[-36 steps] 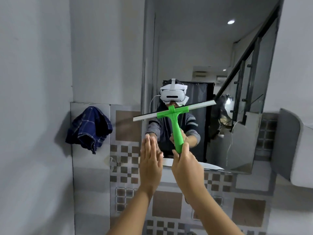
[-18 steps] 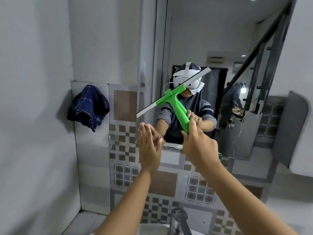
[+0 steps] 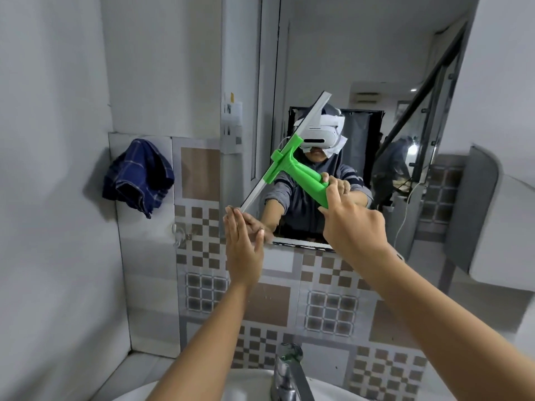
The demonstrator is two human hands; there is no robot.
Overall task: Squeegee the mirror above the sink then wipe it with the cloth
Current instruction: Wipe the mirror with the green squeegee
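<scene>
Against the rectangular wall mirror (image 3: 362,82) above the white sink (image 3: 231,383), the green plastic squeegee (image 3: 292,169) sits with its white blade steeply tilted, probably to start a stroke along the mirror's left edge. The right hand (image 3: 351,224) is closed round its handle; the left hand (image 3: 243,244) is flat, open and empty near the blade's low end, perhaps bracing. Left of them, the dark blue checked cloth (image 3: 139,176) hangs on the wall, within reach for wiping.

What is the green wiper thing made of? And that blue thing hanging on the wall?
The squeegee looks like hard matte plastic: bright green, moulded, with a pale blade strip, maybe rubber. The cloth looks like soft woven fabric, dark blue with light checks: it droops in folds.
</scene>
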